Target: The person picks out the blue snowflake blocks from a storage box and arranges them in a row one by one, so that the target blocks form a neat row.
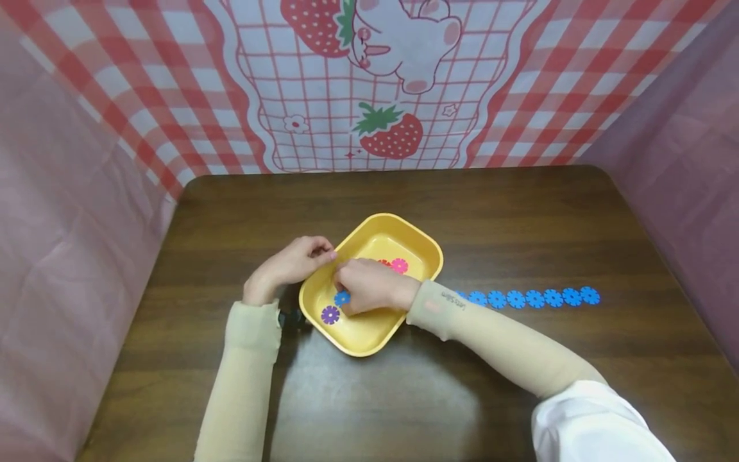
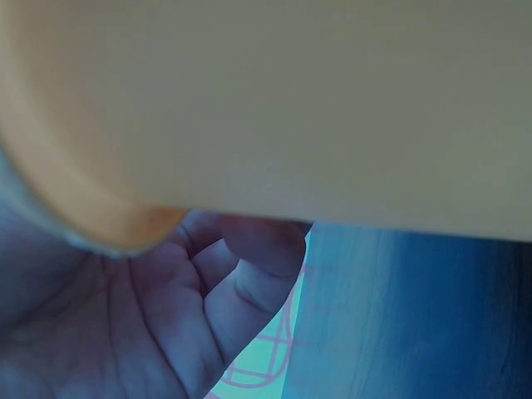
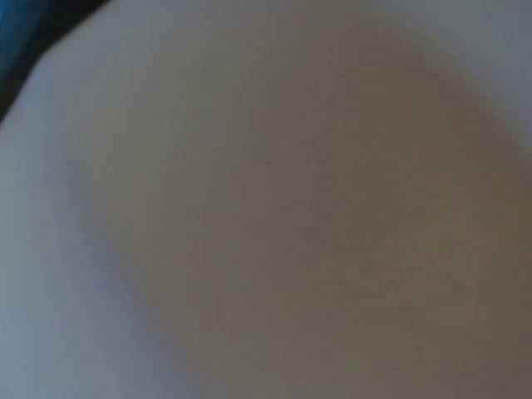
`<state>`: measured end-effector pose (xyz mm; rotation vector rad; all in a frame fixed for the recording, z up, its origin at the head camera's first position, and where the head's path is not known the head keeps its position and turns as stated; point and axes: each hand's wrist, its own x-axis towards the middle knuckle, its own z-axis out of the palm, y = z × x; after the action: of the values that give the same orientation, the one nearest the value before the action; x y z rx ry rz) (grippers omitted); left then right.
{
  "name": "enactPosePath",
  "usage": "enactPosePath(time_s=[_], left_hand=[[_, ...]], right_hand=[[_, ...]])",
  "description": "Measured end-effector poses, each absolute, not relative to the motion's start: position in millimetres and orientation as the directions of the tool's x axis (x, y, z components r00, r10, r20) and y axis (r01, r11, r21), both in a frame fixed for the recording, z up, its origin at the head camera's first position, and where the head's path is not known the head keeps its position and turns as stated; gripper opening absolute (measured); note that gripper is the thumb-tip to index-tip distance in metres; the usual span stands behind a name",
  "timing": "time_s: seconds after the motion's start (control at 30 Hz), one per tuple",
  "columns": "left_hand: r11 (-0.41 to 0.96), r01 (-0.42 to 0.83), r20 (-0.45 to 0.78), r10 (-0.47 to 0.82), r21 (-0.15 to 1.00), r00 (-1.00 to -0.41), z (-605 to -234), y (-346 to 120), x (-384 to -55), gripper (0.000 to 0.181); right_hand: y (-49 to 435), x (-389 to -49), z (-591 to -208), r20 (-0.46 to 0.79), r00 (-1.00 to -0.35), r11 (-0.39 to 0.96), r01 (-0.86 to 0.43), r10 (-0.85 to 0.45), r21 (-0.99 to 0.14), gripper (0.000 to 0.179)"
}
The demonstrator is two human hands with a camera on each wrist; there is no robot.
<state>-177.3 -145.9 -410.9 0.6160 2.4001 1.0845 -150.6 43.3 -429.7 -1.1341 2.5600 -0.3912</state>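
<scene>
A yellow plastic basin (image 1: 424,240) stands on the table, turned at an angle. At its left rim is my left hand (image 1: 294,260), its fingers bent and its thumb tip against the edge. The left wrist view shows the left hand's curled fingers (image 2: 258,278) partly hidden behind the basin wall (image 2: 332,108). My right hand (image 1: 372,285) reaches down inside the basin with bent fingers; its fingertips are hidden. Beside it lie a blue notched disc (image 1: 342,298), partly covered, and a purple one (image 1: 330,314). A pink disc (image 1: 399,265) and a red one (image 1: 383,262) lie behind it.
A row of several blue notched discs (image 1: 534,298) extends rightward across the brown table (image 1: 491,224), its left end hidden by the right forearm. A checked strawberry cloth (image 1: 392,128) hangs behind, with pink cloth at both sides. The right wrist view is blurred.
</scene>
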Motion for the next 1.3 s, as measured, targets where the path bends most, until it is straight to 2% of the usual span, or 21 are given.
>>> enactPosePath(time_s=[0.13,0.27,0.53,0.7,0.9,1.07,1.3], left_hand=[[0.593,0.212,-0.202,0.554,0.777,-0.808,-413.2,-145.6,-175.8,0.024],[0.606,0.185,-0.232,0.543,0.773,-0.807,-414.0,-144.4,-175.2,0.024],[0.603,0.211,-0.213,0.554,0.770,-0.805,-413.7,-143.8,-174.8,0.024],[0.600,0.192,-0.223,0.546,0.777,-0.808,-411.4,-144.4,-173.3,0.023],[0.603,0.195,-0.216,0.540,0.773,-0.813,-411.3,-144.8,-173.4,0.022],[0.621,0.186,-0.233,0.530,0.762,-0.816,-409.4,-143.8,-174.0,0.022],[0.626,0.151,-0.263,0.517,0.765,-0.815,-408.0,-143.7,-174.6,0.024]], right_hand=[[44.8,-148.2,-431.5,-0.154,-0.629,0.644,-0.708,-0.762,-0.290,0.021],[48.3,-148.8,-433.0,-0.108,-0.631,0.633,-0.723,-0.768,-0.275,0.024],[61.9,-152.5,-426.8,-0.047,-0.674,0.644,-0.679,-0.737,-0.353,0.023],[77.2,-152.5,-410.7,0.011,-0.694,0.639,-0.670,-0.720,-0.378,0.018],[102.7,-152.0,-394.4,0.048,-0.729,0.644,-0.631,-0.682,-0.433,0.021],[126.9,-148.7,-386.2,0.083,-0.764,0.666,-0.605,-0.640,-0.437,0.018],[156.8,-143.6,-379.0,0.113,-0.788,0.673,-0.583,-0.605,-0.455,0.023]])
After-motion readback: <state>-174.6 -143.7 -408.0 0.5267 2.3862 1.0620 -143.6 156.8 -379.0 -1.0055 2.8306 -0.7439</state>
